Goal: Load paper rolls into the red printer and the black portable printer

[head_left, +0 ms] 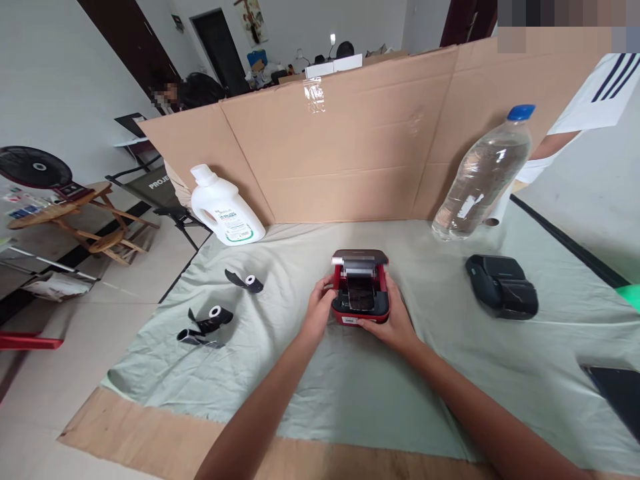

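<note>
A small red printer [361, 313] sits on the pale green cloth [310, 393] in the middle of the table. Its lid stands open and a dark roll lies in its bay. My left hand [318, 309] grips the printer's left side with curled fingers. My right hand [395, 320] wraps round its right side and front corner. Two black paper rolls lie to the left on the cloth, one roll [246, 281] nearer the printer and another roll [210, 321] with a loose tail closer to the table's edge.
A black printer [501, 285] rests at the right. A clear water bottle [481, 177] and a white jug [223, 207] stand against a cardboard screen [360, 140]. A dark flat thing [620, 393] lies at the right edge. A person's sleeve [595, 93] shows behind the screen.
</note>
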The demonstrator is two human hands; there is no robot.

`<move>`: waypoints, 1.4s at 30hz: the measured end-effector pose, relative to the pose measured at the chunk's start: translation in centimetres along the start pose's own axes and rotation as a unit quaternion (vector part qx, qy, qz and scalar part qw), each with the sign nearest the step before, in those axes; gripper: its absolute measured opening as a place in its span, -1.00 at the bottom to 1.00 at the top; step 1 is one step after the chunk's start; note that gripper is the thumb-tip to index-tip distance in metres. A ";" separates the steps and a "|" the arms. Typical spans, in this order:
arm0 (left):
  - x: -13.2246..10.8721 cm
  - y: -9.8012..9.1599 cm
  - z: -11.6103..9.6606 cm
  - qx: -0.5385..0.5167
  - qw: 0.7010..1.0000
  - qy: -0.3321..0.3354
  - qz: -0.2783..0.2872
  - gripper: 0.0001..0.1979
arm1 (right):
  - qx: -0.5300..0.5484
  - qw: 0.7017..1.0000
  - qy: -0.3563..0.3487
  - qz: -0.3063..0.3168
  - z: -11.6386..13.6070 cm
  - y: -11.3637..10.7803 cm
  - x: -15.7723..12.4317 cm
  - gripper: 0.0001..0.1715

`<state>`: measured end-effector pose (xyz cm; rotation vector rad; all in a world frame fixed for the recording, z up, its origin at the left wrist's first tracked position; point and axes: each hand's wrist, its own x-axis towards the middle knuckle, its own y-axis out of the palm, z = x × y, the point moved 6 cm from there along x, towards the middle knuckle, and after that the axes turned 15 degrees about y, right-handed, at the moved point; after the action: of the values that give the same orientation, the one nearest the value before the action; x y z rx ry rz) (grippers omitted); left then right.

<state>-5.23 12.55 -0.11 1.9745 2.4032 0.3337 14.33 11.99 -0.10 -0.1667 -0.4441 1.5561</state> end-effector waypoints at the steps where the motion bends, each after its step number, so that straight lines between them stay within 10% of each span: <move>1: -0.1 0.0 0.2 0.002 1.000 0.015 0.000 -0.56 | -0.002 1.000 -0.009 -0.002 0.0 0.0 -0.1 0.32; 12: -2.2 -0.5 -0.1 0.091 0.976 0.195 0.018 -0.54 | -0.011 0.999 -0.015 -0.049 3.4 -4.1 3.3 -0.48; 22: -2.1 -0.7 0.5 0.061 0.977 0.202 0.035 -0.54 | -0.138 0.977 0.026 0.164 7.8 -2.6 7.5 -0.60; 34: -1.7 -0.7 0.5 0.072 0.974 0.211 0.039 -0.56 | -0.533 0.792 0.029 0.296 7.9 3.8 10.0 -0.92; 38: -1.8 -0.7 0.4 0.061 0.975 0.210 0.040 -0.59 | -0.493 0.821 0.003 0.290 8.3 2.2 9.3 -0.93; 42: -1.8 -0.6 0.4 0.051 0.975 0.210 0.041 -0.62 | -0.285 0.928 0.019 0.237 10.2 -2.0 8.6 -0.74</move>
<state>-5.40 10.72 -0.79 2.2461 2.6256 0.7105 11.98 18.68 11.37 -0.8034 -0.8673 1.8503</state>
